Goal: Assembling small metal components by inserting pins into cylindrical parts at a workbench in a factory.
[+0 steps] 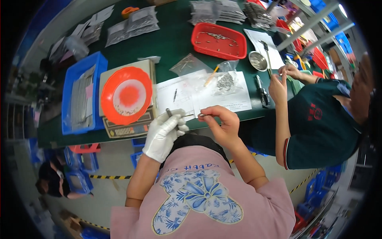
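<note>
My left hand (164, 133), in a white glove, is closed on a small dark cylinder (169, 112) whose end sticks up between thumb and fingers. Bare, my right hand (223, 123) pinches a small metal pin (202, 115) between thumb and fingertips. Both hands are close together at the table's near edge, a short gap between them. Just beyond lie printed sheets (165, 89) with a thin black stick-like piece (175, 94) on them. A clear bag of small metal pins (225, 82) rests on the right sheet, beside a yellow pen (212, 75).
At left, a red plate (106, 93) holding small parts sits on a scale (135, 128), beside a blue bin (67, 107). A red tray (201, 47) and a metal bowl (258, 61) stand farther back. On the right a co-worker (318, 123) has both hands over the table.
</note>
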A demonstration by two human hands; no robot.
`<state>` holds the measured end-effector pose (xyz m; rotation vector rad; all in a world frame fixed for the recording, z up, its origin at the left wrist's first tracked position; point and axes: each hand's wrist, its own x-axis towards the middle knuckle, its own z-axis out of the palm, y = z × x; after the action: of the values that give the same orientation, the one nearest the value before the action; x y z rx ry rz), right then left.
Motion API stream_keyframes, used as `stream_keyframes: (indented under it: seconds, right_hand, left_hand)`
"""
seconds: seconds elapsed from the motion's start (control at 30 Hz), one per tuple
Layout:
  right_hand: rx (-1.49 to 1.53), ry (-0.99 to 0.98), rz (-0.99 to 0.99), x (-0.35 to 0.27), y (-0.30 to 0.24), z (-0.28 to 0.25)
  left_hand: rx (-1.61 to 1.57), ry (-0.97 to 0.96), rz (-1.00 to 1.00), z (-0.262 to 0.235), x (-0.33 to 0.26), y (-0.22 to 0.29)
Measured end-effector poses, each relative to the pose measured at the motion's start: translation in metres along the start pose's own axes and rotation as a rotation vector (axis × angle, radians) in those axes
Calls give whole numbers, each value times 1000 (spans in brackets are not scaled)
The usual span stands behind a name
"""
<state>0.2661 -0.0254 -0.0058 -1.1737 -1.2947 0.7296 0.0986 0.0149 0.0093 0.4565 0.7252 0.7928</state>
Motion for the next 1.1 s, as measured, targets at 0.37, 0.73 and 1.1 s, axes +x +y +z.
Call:
stream_keyframes:
  seconds: [0.37,0.73,1.1]
  right_hand:
    - [-51,-126,-119,-9,-7,9]
    - [-262,-168,-271,-3,-10,8]
    - [-463,-326,-378,-4,-3,8]
  left_hand:
    - [20,7,0,-9,-23,-9]
    - [103,30,-16,-13,-22,-5]
    - [277,60,-29,-13,-29,3]
